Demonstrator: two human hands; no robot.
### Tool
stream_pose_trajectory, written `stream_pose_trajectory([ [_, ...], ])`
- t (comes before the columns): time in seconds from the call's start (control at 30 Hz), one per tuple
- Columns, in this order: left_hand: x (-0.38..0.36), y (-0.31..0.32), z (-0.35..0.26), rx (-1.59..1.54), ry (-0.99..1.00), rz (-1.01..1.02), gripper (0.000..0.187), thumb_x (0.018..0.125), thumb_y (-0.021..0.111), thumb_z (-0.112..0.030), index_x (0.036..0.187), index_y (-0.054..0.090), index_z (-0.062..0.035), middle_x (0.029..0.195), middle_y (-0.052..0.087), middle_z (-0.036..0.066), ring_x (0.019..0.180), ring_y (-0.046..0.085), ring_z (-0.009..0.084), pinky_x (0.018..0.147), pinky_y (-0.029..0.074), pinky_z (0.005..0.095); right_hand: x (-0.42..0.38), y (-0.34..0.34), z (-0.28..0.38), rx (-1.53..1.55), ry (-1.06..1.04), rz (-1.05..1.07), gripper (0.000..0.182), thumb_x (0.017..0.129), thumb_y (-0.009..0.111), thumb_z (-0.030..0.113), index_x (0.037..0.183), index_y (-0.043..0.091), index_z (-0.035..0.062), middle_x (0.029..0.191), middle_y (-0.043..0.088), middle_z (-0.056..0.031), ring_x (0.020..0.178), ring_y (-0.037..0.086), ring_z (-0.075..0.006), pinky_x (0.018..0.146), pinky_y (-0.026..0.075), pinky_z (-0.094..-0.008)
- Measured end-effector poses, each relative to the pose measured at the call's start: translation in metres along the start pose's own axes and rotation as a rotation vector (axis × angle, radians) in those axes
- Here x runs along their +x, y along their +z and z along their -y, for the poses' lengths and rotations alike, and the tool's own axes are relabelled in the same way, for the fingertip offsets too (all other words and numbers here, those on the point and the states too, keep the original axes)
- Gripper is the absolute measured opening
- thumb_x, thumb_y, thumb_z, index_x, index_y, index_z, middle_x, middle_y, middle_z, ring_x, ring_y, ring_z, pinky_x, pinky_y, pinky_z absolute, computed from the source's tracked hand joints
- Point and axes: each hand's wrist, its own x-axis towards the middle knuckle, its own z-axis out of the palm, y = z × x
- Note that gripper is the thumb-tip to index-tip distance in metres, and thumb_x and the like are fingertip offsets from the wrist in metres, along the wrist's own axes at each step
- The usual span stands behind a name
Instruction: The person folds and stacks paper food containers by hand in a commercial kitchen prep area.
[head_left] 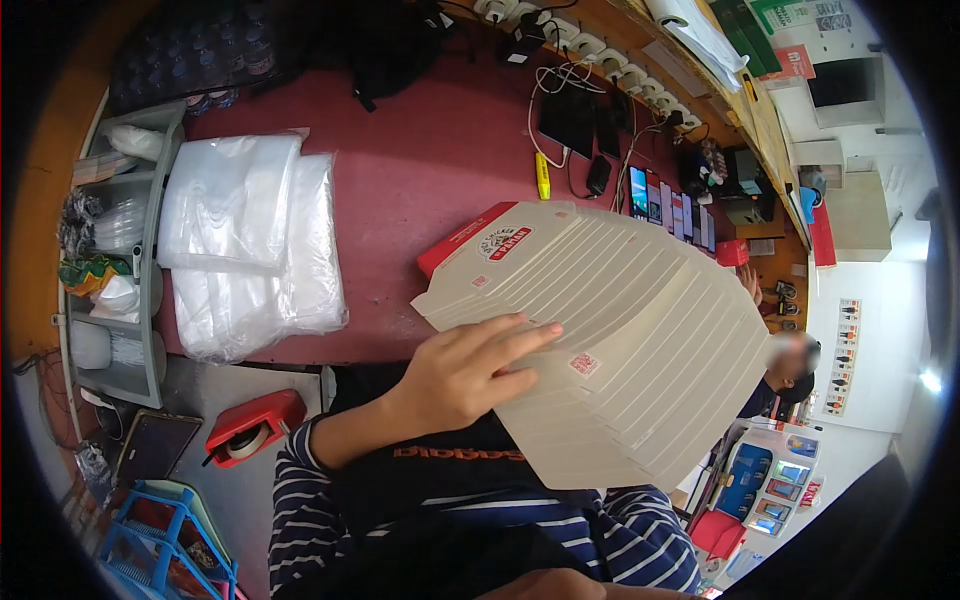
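A thick fanned stack of flat cardboard food-box blanks (pixel 620 340) spreads in front of my body, with small red printed squares and a chicken logo on the leftmost blanks. A red face shows along the stack's far left edge. My left hand (pixel 465 375) lies on top of the near left part of the stack, its fingers apart and the index finger stretched over the cardboard. I cannot see my right hand; its sleeve (pixel 650 540) runs toward the near right side, and the stack covers what is beyond.
Clear plastic bag packs (pixel 250 240) lie on the red table (pixel 390 150), left of the stack. Beyond are a yellow highlighter (pixel 543 176), cables and several phones (pixel 670 205). A grey shelf rack (pixel 150 240) and red tape dispenser (pixel 255 425) stand left. Another person (pixel 790 370) is at right.
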Motion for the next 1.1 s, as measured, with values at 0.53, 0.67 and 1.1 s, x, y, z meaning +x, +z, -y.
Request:
stream_pose_trajectory([
  [0.53, 0.007, -0.003, -0.011, 0.048, 0.065, 0.032, 0.018, 0.060, 0.065, -0.020, 0.069, 0.055, -0.0089, 0.106, 0.054, 0.010, 0.091, 0.055, 0.0245, 0.060, 0.047, 0.0247, -0.005, 0.002, 0.003, 0.038, -0.009, -0.034, 0.021, 0.068, 0.057, 0.011, 0.086, 0.058, -0.0005, 0.072, 0.058, -0.0187, 0.068, 0.057, -0.0328, 0.061, 0.045, -0.0376],
  [0.67, 0.016, -0.011, -0.023, -0.151, -0.124, 0.150, 0.023, 0.063, 0.065, -0.026, 0.073, 0.054, -0.0085, 0.107, 0.053, 0.013, 0.090, 0.055, 0.0254, 0.061, 0.047, 0.0263, -0.005, 0.001, 0.004, 0.043, -0.012, -0.047, 0.021, 0.068, 0.057, 0.010, 0.086, 0.058, -0.0005, 0.072, 0.058, -0.0187, 0.068, 0.057, -0.0328, 0.061, 0.045, -0.0376],
  [1.1, 0.021, -0.017, -0.018, -0.087, 0.073, 0.034, 0.013, 0.068, 0.060, -0.017, 0.073, 0.054, -0.0078, 0.102, 0.055, 0.014, 0.084, 0.057, 0.0260, 0.058, 0.048, 0.0267, -0.006, 0.004, 0.011, 0.071, -0.027, -0.085, 0.022, 0.068, 0.058, 0.010, 0.087, 0.058, -0.0006, 0.073, 0.058, -0.0187, 0.068, 0.057, -0.0327, 0.061, 0.045, -0.0376],
])
